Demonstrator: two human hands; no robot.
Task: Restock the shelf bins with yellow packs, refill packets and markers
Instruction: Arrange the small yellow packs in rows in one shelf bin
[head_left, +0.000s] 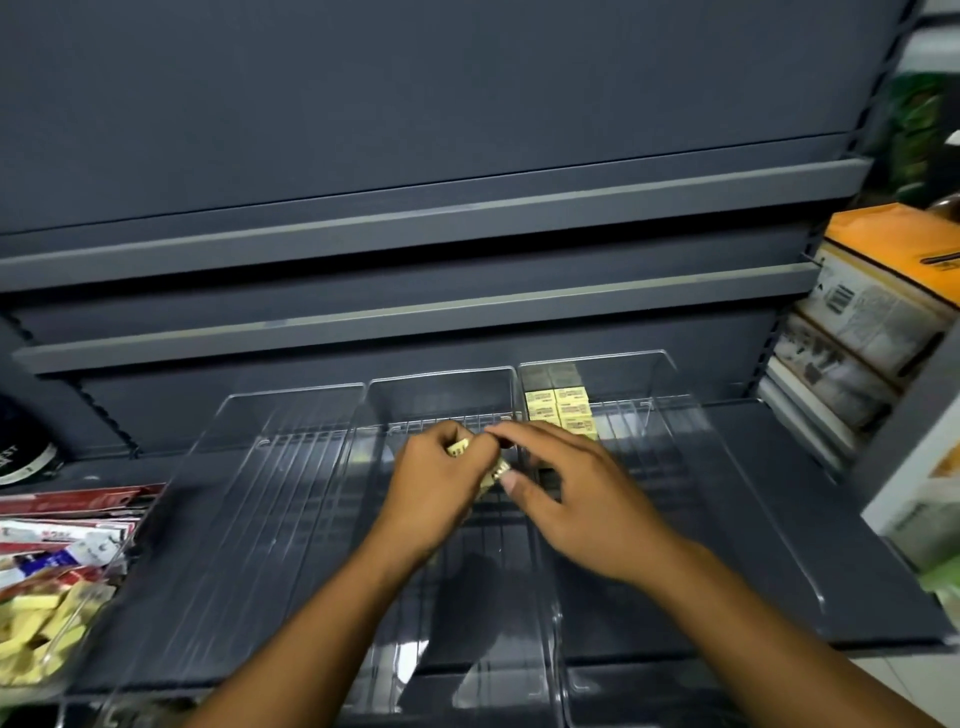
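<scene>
Three clear plastic bins stand side by side on the dark shelf: a left bin (291, 415), a middle bin (441, 384) and a right bin (670, 384). Several yellow packs (558, 408) are stacked at the back left of the right bin. My left hand (436, 493) grips small yellow packs (460, 448) over the middle bin. My right hand (576, 493) meets it from the right and pinches a yellow pack (496, 475) between thumb and fingers, above the wall between the middle and right bins.
At the far left a clear container (78, 639) holds loose yellow packs (36, 629), with red-and-white packets (67, 519) behind it. Boxed goods (872, 312) stand on the neighbouring shelf at right. Bare grey shelves (415, 218) run above.
</scene>
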